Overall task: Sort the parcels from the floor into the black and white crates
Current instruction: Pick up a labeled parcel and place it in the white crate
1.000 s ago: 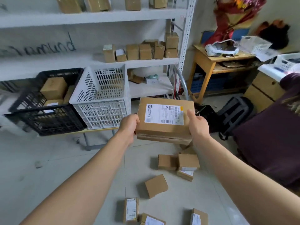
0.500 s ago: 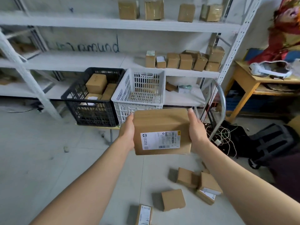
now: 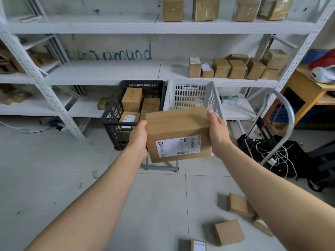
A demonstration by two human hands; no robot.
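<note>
Labelled parcel [image 3: 178,128] clasped between left grip [image 3: 139,138] and right grip [image 3: 218,133], now nearer the white crate [image 3: 188,93], black crate [image 3: 112,115] beside

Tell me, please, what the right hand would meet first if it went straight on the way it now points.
Probably the white crate: the right hand, holding the parcel, points at its side wall, though depth is unclear.

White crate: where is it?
Head view, centre: the white crate stands just right of the black crate, behind the held parcel.
</note>
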